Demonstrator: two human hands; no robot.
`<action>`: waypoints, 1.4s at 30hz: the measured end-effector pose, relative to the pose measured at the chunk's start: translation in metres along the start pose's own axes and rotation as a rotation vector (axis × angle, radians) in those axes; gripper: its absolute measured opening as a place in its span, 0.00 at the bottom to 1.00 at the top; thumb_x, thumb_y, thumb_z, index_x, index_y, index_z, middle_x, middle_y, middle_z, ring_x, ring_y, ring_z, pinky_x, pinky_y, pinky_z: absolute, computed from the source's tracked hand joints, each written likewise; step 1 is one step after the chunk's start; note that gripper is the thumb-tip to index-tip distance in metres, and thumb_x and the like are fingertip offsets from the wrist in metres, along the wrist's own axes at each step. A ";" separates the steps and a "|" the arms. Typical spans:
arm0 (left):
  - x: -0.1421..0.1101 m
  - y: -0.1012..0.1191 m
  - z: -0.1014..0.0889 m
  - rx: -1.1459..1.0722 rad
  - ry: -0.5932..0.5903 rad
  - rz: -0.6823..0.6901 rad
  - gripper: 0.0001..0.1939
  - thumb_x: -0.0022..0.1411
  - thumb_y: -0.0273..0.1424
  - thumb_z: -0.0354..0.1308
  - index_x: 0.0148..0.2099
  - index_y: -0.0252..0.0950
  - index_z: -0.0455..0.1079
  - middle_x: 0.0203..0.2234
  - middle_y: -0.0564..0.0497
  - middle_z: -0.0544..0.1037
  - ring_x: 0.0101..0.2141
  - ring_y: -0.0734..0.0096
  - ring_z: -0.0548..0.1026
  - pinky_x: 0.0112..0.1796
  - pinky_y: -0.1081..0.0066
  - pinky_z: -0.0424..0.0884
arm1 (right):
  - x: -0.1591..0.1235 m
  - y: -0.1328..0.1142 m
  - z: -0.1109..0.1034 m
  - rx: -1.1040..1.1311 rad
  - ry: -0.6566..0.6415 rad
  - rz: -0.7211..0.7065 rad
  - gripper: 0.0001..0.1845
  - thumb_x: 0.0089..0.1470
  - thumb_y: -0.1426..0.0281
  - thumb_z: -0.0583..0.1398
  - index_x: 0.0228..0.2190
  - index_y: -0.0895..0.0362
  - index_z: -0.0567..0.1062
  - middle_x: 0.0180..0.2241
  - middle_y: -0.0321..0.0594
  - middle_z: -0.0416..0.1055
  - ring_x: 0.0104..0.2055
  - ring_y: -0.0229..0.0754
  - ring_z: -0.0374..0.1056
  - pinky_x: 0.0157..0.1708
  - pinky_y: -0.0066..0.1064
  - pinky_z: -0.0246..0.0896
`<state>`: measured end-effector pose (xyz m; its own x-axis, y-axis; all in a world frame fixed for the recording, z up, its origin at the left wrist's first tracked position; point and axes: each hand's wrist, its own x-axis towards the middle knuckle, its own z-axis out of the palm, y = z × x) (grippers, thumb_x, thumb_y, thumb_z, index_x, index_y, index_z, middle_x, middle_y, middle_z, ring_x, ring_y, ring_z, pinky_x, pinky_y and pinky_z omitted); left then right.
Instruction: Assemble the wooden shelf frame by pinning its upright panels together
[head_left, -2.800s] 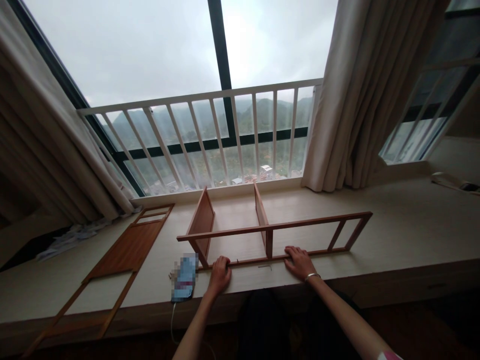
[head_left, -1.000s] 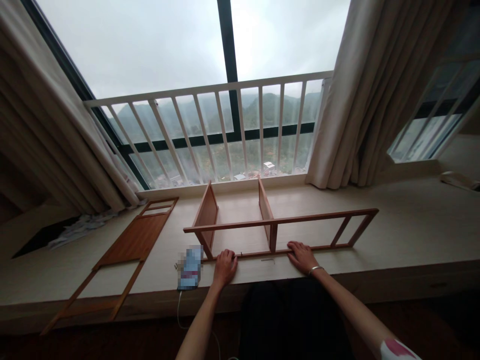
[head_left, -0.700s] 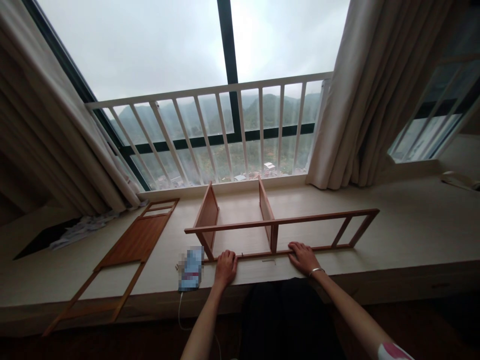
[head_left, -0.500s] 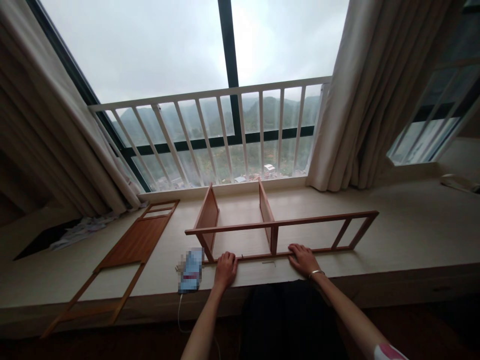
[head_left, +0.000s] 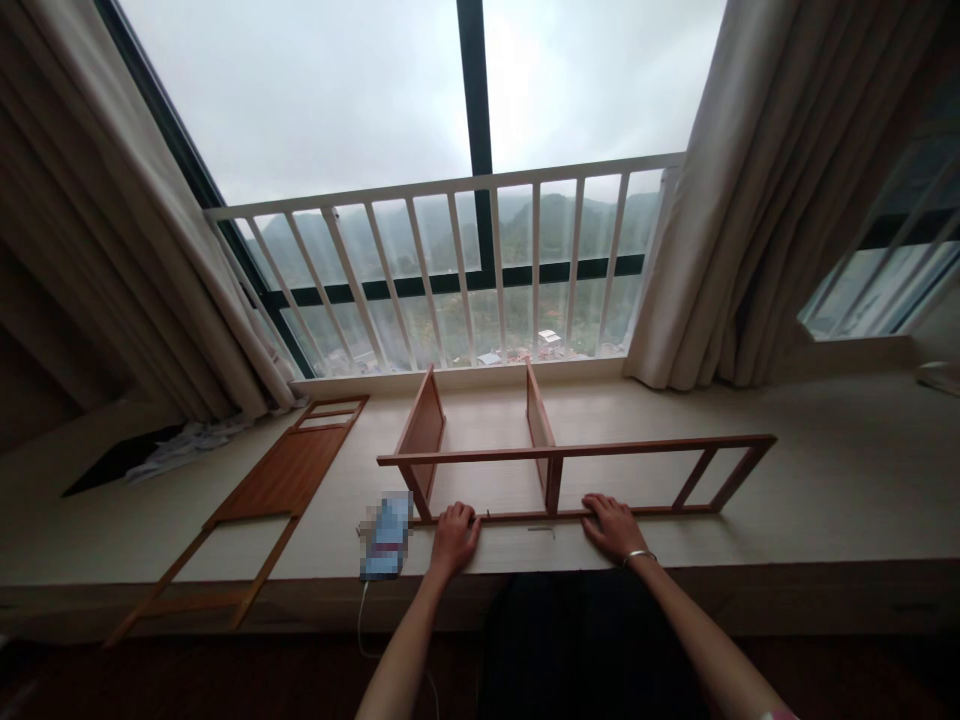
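A reddish-brown wooden frame (head_left: 664, 445) lies on its side along the pale window sill, with two upright panels (head_left: 421, 430) standing at its left and middle. Over its near bottom rail, close to the left end, curl the fingers of my left hand (head_left: 455, 540). Farther along the same rail, right of the middle post, my right hand (head_left: 613, 530) has its fingers bent over the wood. The undersides of both hands are hidden. Between them, a small L-shaped metal key (head_left: 541, 530) rests on the sill in front of the rail.
A second wooden frame with a solid panel (head_left: 289, 470) lies flat at left, overhanging the sill's front edge. A blurred phone (head_left: 386, 540) with a white cable sits beside my left hand. White railing (head_left: 450, 188) and curtains (head_left: 697, 230) line the window. Dark cloth lies far left.
The camera view has shifted slightly, so the scene sits a little farther right in the picture. Both hands keep their places on the rail, and the frame has not visibly moved.
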<state>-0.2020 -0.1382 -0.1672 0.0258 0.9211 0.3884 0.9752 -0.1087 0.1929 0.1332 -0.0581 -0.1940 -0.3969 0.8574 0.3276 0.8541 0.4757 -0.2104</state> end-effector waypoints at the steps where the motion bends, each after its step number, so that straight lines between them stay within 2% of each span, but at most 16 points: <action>1: 0.000 0.000 0.001 0.002 0.000 0.002 0.11 0.58 0.34 0.42 0.35 0.36 0.63 0.31 0.48 0.64 0.35 0.67 0.63 0.38 0.67 0.57 | 0.000 0.000 0.000 0.002 0.000 0.001 0.20 0.47 0.63 0.51 0.44 0.51 0.64 0.44 0.40 0.63 0.44 0.44 0.57 0.42 0.35 0.46; 9: -0.002 -0.002 0.003 0.016 -0.001 0.006 0.10 0.53 0.35 0.47 0.37 0.36 0.62 0.33 0.49 0.63 0.36 0.66 0.62 0.39 0.66 0.57 | -0.001 -0.001 0.000 0.003 0.005 0.012 0.19 0.47 0.63 0.50 0.43 0.51 0.64 0.44 0.39 0.63 0.44 0.44 0.57 0.42 0.35 0.46; 24: -0.002 0.001 -0.001 -0.006 -0.018 0.003 0.08 0.52 0.32 0.47 0.36 0.37 0.62 0.32 0.49 0.63 0.36 0.65 0.62 0.40 0.65 0.57 | 0.000 -0.003 -0.004 0.010 -0.032 0.042 0.19 0.47 0.64 0.51 0.43 0.51 0.64 0.45 0.40 0.63 0.45 0.45 0.56 0.43 0.36 0.45; 42: -0.002 0.003 -0.002 -0.013 -0.010 0.008 0.08 0.54 0.31 0.46 0.36 0.36 0.63 0.32 0.48 0.64 0.36 0.66 0.62 0.40 0.65 0.57 | 0.000 -0.002 -0.005 0.010 0.005 0.013 0.19 0.47 0.64 0.51 0.43 0.50 0.64 0.44 0.38 0.63 0.44 0.45 0.57 0.42 0.36 0.46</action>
<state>-0.1998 -0.1412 -0.1661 0.0359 0.9240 0.3806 0.9721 -0.1206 0.2013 0.1332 -0.0601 -0.1890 -0.3837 0.8626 0.3298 0.8558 0.4663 -0.2241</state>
